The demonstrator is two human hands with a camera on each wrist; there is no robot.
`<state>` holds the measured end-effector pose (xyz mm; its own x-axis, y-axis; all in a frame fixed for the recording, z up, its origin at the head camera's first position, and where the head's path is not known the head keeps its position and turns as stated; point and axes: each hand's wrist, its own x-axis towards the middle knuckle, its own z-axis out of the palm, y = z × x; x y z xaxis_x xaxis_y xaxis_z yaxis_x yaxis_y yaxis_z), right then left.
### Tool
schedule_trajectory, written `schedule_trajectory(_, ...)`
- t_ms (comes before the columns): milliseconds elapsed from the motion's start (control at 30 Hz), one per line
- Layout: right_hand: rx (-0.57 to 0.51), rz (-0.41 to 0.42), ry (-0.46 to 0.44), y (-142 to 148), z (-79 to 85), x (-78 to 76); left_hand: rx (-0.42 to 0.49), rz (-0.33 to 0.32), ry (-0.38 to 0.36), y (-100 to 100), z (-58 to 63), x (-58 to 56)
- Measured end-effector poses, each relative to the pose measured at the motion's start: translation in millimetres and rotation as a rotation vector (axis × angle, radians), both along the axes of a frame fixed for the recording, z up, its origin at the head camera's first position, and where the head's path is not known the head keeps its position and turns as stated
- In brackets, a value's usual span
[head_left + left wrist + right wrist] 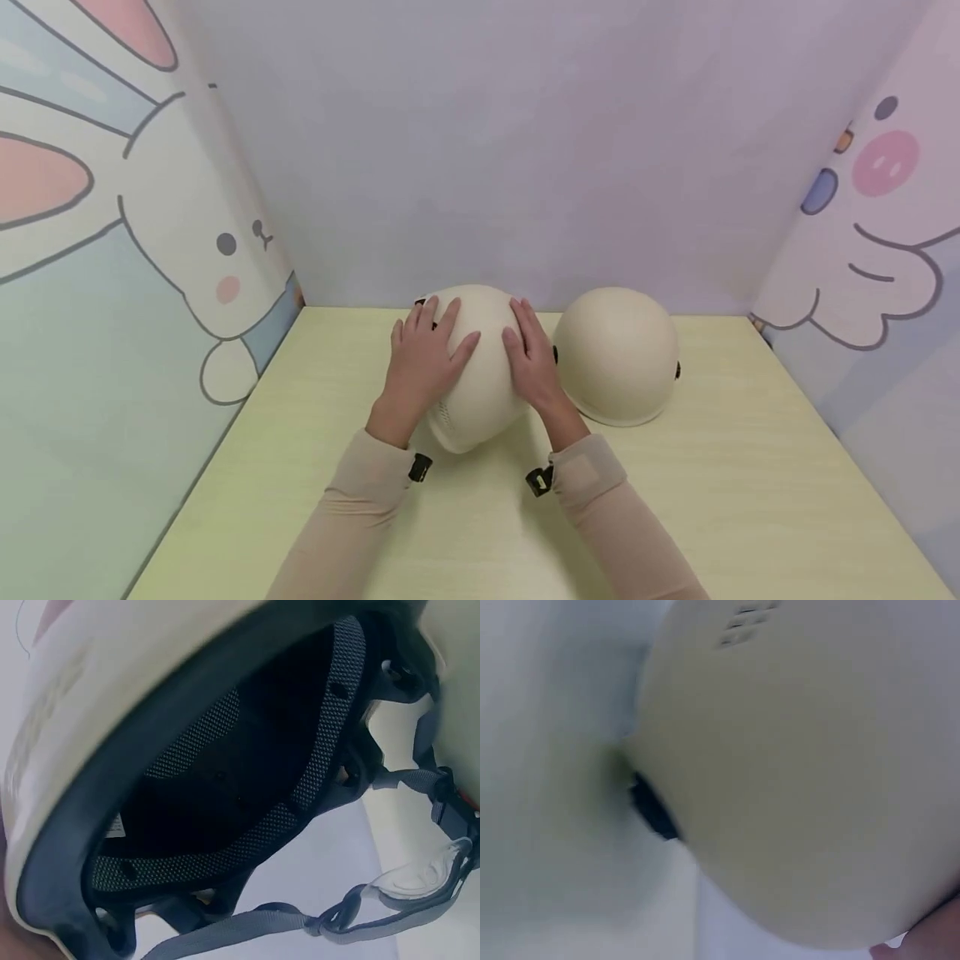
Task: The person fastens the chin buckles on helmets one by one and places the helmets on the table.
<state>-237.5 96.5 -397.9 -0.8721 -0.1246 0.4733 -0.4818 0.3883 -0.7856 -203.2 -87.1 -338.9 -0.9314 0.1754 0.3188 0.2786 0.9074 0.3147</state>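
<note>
A cream-white helmet is tilted between both hands at the middle of the table. Spread fingers of my left hand press against its left side. On the opposite side, my right hand lies against the shell with fingers extended. The left wrist view looks into the helmet's dark padded inside, trimmed with mesh. From it runs a grey chin strap with a clear chin cup. Small vent holes and a black part at the rim show in the right wrist view.
A second cream-white helmet stands dome up on the pale yellow table, close to the right hand. Behind the table rises a plain lilac backdrop. Side panels with a rabbit drawing and a pig drawing flank it.
</note>
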Motion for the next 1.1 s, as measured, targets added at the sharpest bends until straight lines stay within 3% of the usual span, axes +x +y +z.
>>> schedule_trajectory(300, -0.294, -0.041, -0.302, 1, -38.6, 4.4, 0.061, 0.019, 0.007, -10, -4.3, -0.9)
schedule_trajectory(500, -0.404, -0.056, -0.324, -12, -49.0, 3.8, 0.087, 0.027, 0.021, -23, -11.6, -1.2)
schedule_trajectory(700, -0.533, -0.003, -0.4, -26, -54.2, 9.8, 0.117, 0.045, 0.011, -36, -16.3, 1.5)
schedule_trajectory(900, -0.521, -0.021, -0.412, -33, -55.2, 10.3, 0.148, 0.062, 0.014, -45, -22.9, 4.1)
schedule_trajectory(1100, -0.439, -0.072, -0.409, -35, -53.3, 4.9, 0.197, 0.069, 0.006, -52, -43.5, 2.3)
